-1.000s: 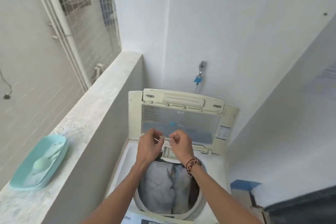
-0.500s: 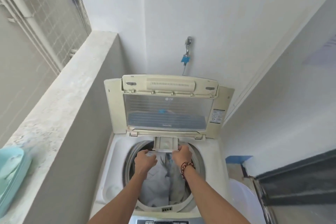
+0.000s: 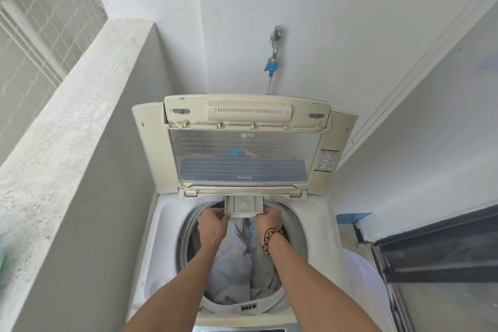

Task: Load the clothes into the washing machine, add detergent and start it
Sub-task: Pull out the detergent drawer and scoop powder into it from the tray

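Cream plastic, yellowed, frames the raised lid (image 3: 244,143) of the one top-loading washing machine (image 3: 164,224) we stand over, wedged between a rough concrete ledge (image 3: 67,121) on our left and a white wall on our right. One tap (image 3: 275,43) with a blue fitting hangs on the wall behind the lid, its hose dropping out of sight behind the machine. A dark-framed panel (image 3: 436,256) juts in at lower right, with a pale round tub (image 3: 361,272) just beside the machine below it.

We count two hands at work. Our left hand (image 3: 213,226) and right hand (image 3: 268,224) each pinch a front corner of the single detergent drawer (image 3: 244,206), which sticks out from under the lid hinge, over the back of the drum opening. One beaded bracelet (image 3: 269,238) circles the right wrist. Our forearms cross the drum mouth and hide part of the load. The clothes (image 3: 231,264), pale blue and grey, lie inside the drum, piled beneath the hands; how many pieces, we cannot tell.

Half a second ago both hands were already at the drawer, much as they are now. A second ago they were higher, in front of the lid window, and a teal tray on the ledge was in full view; now only a blurred green sliver (image 3: 2,256) shows at the left edge.
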